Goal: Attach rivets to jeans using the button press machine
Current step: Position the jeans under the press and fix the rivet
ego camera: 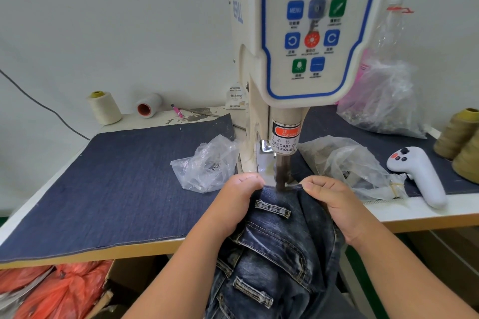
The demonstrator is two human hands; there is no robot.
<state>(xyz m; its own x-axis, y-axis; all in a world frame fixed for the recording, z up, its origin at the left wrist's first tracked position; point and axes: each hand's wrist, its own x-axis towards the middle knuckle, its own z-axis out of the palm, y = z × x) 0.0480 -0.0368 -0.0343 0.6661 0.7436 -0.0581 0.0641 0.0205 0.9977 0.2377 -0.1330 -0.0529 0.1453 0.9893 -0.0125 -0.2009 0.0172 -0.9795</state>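
Both hands reach in from the near edge with forearms angled toward the middle, and each grips the far hem of the jeans. The left hand has its fingers curled under the waistband edge, knuckles up, bunching the denim just left of the press head. The right hand mirrors it just right of the head, thumb and curled fingers pinching the same edge, so the cloth is stretched flat between them. The jeans run lengthwise from near to far, draping off the near edge of the tabletop toward the person, with the waistband pointing away toward the button press machine. The held edge lies directly under the dark plunger, which stands upright between the two hands and touches or nearly touches the fabric; which of the two cannot be told. Belt loops with pale stitching lie across the denim just near the hands. On the far left stand a cream thread cone and a white spool lying on its side. A crumpled clear bag lies left of the machine, another clear bag right of it, then a white handheld controller, and olive thread cones at the far right.
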